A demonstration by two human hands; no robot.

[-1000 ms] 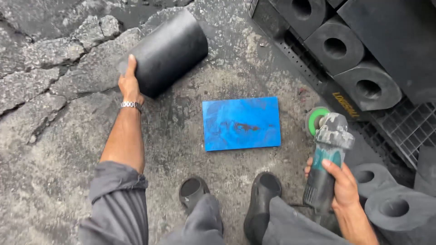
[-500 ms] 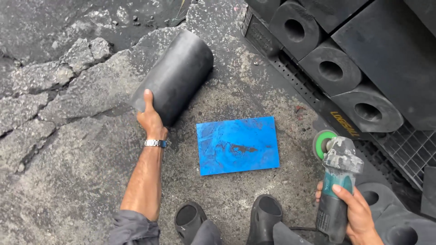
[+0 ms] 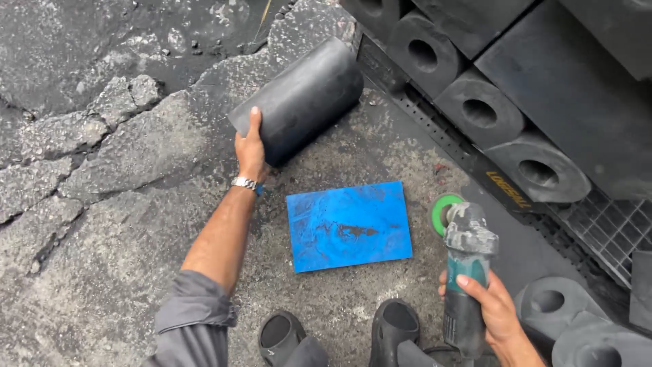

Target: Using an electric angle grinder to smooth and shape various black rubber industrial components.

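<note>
A big black rubber cylinder (image 3: 302, 98) lies on its side on cracked asphalt. My left hand (image 3: 250, 148) rests flat against its near end, fingers pointing up, a metal watch on the wrist. A blue rectangular board (image 3: 348, 225), scuffed with dark marks, lies flat on the ground just below the cylinder. My right hand (image 3: 490, 309) grips the body of an angle grinder (image 3: 463, 272) with a green disc (image 3: 443, 211) at its tip, right of the board and held close above the ground.
Black rubber blocks with round holes (image 3: 479, 112) are stacked on a black plastic pallet (image 3: 611, 231) along the right. More holed blocks (image 3: 567, 319) sit at lower right. My two dark shoes (image 3: 390, 326) stand below the board. Broken asphalt slabs (image 3: 102, 136) lie to the left.
My left hand has stayed on the cylinder's near end. My view has shifted, so the scene sits further right and lower. The grinder stays in my right hand.
</note>
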